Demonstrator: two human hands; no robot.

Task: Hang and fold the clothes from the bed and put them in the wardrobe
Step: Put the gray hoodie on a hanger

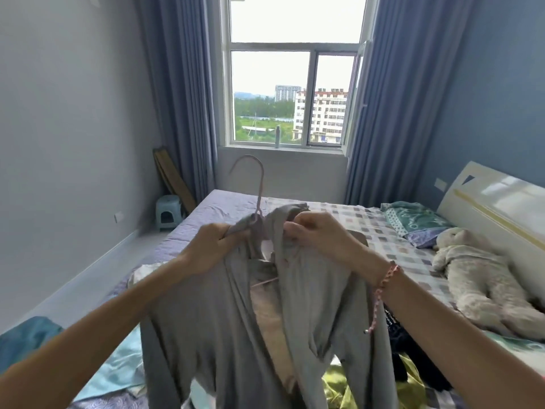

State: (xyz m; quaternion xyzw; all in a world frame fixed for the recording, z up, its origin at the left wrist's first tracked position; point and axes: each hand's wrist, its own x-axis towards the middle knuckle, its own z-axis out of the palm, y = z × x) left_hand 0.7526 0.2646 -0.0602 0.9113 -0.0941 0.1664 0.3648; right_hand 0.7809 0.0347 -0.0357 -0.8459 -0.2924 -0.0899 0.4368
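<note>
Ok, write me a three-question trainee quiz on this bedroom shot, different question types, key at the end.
1. True or false: the left hand and right hand both grip the grey garment.
2. The pink hanger has its hook: A) above the garment, B) below the garment, C) hidden inside it.
3. Fill in: on the windowsill stands a ____.
Key: 1 true; 2 A; 3 bottle.

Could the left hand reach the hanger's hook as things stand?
Likely yes, once freed: the hook stands bare just above the left hand, nothing between them, but that hand grips the grey garment at its collar.
</note>
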